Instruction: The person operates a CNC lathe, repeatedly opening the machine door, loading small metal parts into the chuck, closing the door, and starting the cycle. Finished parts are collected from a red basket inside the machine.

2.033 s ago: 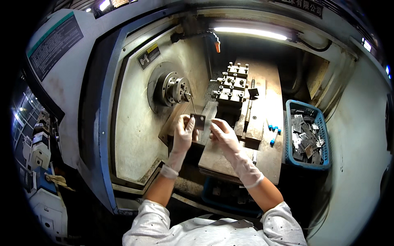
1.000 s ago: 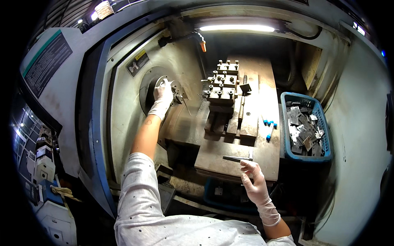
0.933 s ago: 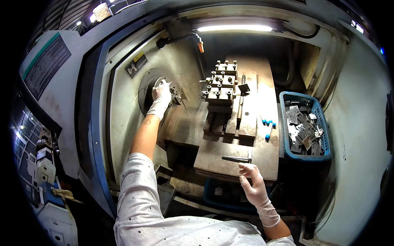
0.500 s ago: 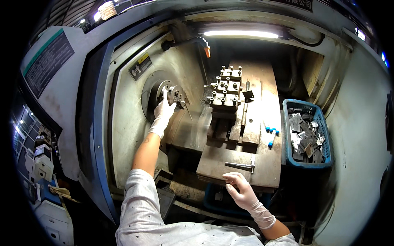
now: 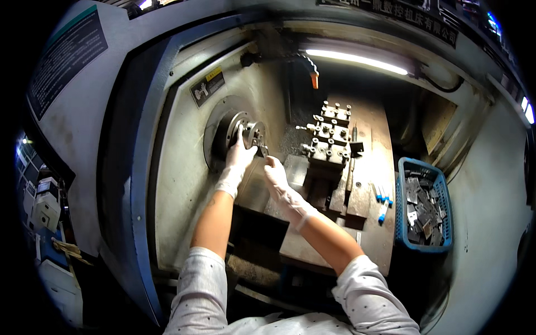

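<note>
My left hand, in a white glove, rests against the round metal chuck of a lathe. Its index finger stretches up along the chuck face and its thumb stands apart, near a small dark plate at the fixture. Just right of that plate is my gloved right hand, with its fingers curled closed at the plate's lower edge. Whatever those fingers pinch is too small to make out. Right of both hands stands a tool block with several upright bolts.
A blue basket of flat metal pieces stands at the right. Several blue-tipped pieces and a rod with a dark square plate lie on the machine bed. An orange nozzle hangs above; a blue-edged door frame rises at left.
My right hand has moved up and left from the bed's front edge to the chuck. My left hand stays at the chuck. The T-handled wrench is now mostly behind my right forearm.
</note>
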Action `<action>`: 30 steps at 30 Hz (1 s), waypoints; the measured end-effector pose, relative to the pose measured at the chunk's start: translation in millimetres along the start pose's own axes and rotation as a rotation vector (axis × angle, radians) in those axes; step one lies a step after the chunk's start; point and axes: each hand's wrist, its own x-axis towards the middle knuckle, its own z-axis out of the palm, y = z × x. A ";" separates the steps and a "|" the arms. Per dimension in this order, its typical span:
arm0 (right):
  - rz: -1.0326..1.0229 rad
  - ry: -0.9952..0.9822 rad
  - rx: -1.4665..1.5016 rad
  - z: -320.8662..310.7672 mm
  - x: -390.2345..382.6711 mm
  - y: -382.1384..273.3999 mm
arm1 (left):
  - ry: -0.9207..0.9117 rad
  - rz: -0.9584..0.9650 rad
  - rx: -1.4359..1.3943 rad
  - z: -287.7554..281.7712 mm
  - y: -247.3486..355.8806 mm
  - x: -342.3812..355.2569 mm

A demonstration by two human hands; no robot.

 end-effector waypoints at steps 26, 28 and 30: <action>-0.834 0.226 -0.616 11.7 31.8 -26.9 | 0.064 0.039 -0.009 12.6 -16.6 -6.0; -0.813 0.120 -1.050 6.5 45.4 -25.1 | 0.088 0.068 -0.005 14.4 -19.8 -5.8; -0.883 0.093 -1.348 2.2 53.1 -17.9 | 0.068 0.038 -0.009 12.8 -17.2 -7.9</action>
